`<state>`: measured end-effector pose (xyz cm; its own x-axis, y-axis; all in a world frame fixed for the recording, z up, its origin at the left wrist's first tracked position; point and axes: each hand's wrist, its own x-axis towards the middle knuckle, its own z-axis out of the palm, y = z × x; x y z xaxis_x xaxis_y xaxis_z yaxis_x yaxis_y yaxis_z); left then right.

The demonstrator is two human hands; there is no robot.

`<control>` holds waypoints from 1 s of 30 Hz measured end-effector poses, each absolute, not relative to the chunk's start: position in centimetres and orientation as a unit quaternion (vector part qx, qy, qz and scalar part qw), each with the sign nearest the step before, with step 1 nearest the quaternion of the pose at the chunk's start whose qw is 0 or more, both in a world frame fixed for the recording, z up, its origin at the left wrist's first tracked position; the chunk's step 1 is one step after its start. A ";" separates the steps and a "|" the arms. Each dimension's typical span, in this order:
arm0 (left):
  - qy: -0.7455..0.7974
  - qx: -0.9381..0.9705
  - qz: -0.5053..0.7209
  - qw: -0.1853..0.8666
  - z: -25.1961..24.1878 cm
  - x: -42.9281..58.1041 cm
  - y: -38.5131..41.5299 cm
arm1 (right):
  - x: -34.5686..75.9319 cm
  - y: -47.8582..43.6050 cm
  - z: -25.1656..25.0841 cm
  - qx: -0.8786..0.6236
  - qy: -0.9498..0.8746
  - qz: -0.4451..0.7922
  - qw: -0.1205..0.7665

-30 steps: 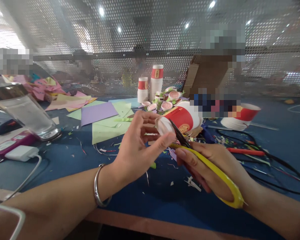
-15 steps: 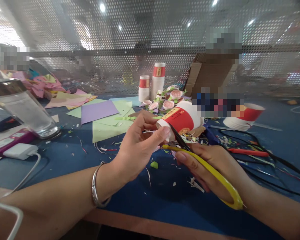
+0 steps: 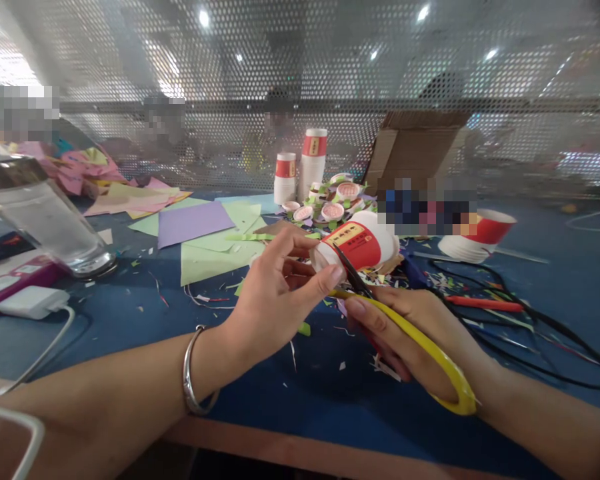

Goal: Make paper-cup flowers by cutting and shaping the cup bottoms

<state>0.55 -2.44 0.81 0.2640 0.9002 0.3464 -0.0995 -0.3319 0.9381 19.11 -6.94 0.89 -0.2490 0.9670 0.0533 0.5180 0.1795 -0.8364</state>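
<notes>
A red and white paper cup (image 3: 363, 243) lies on its side in the air, its base end toward me. My left hand (image 3: 275, 287) is closed on that end, thumb in front and fingers behind. My right hand (image 3: 405, 327) grips yellow-handled scissors (image 3: 420, 343), whose dark blades lie against the cup's near side close to my left thumb. Whether the blades pass through the cup wall I cannot tell. Behind the cup sits a cluster of cut cup bases (image 3: 333, 212) with green paper bits. Several stacked paper cups (image 3: 313, 160) stand farther back.
Coloured paper sheets (image 3: 195, 223) lie at left, near a tilted-looking glass of water (image 3: 55, 220) and a white charger (image 3: 33, 301). At right are more cups (image 3: 490, 230), a red pen (image 3: 485, 304) and black cables (image 3: 570, 347). A cardboard box (image 3: 413, 153) leans against the perforated metal screen (image 3: 220, 80).
The cup has turned a little in my left hand, its printed label facing me more. The scissors stay by its side. The whole view has shifted slightly.
</notes>
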 end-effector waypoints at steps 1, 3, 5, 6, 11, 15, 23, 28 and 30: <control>0.324 0.631 0.517 0.480 0.8 0.5 -2.4 | 19.0 -7.0 1.1 -0.530 -0.706 0.357 0.306; 0.330 0.633 0.513 0.477 0.8 0.5 -2.2 | 18.8 -7.1 1.5 -0.544 -0.701 0.351 0.300; 0.332 0.637 0.510 0.473 0.8 0.5 -2.1 | 18.7 -7.2 1.8 -0.564 -0.685 0.353 0.297; 0.332 0.640 0.509 0.471 0.9 0.5 -2.1 | 18.6 -7.2 1.9 -0.569 -0.681 0.353 0.297; 0.336 0.653 0.507 0.452 0.9 0.3 -2.1 | 18.8 -6.9 1.5 -0.545 -0.687 0.377 0.297; 0.333 0.669 0.515 0.419 1.0 0.2 -2.3 | 18.8 -6.9 1.1 -0.556 -0.664 0.400 0.299; 0.306 0.717 0.528 0.337 1.0 -0.2 -2.8 | 18.9 -7.3 0.8 -0.526 -0.699 0.359 0.326; 0.288 0.746 0.535 0.274 0.5 -0.2 -3.1 | 18.5 -7.9 1.2 -0.562 -0.664 0.377 0.319; 0.280 0.743 0.538 0.283 0.5 0.0 -3.4 | 18.3 -8.1 1.5 -0.571 -0.651 0.376 0.329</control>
